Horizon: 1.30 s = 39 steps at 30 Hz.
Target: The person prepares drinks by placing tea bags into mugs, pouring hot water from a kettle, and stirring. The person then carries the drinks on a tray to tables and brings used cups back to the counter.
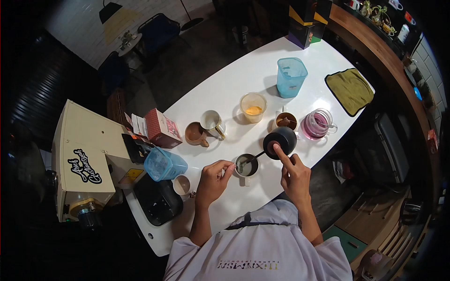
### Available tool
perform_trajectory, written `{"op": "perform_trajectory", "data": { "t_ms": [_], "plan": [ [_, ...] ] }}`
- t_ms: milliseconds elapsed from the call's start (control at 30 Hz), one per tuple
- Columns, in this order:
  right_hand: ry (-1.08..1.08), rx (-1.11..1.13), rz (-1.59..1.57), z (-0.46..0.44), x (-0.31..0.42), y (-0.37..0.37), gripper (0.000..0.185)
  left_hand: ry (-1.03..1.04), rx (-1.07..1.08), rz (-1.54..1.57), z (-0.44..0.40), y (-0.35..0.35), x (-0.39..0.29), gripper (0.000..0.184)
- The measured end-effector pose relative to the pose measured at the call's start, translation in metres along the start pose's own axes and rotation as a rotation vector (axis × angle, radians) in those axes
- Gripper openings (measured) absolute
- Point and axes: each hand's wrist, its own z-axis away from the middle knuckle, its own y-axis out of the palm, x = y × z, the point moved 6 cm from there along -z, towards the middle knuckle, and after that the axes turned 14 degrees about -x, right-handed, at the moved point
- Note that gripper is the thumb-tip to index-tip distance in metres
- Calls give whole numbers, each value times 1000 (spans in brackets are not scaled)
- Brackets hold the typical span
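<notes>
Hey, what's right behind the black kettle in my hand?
A mug, brown inside, partly showing. The black kettle covers its near side, so that part can't be seen.

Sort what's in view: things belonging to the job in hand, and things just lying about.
In use:
black kettle, with the right hand on it
mug at its spout, left hand beside it

Apparently lying about:
olive cloth
pink patterned box
upright blue container
</notes>
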Motion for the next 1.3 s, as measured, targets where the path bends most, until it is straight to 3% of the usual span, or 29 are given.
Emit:
{"op": "perform_trajectory", "data": {
  "t_ms": [1300],
  "plan": [
    [-19, -6, -8, 2, 1, -10, 87, 0, -52, 70, 3, 4, -17, 8]
  ]
}}
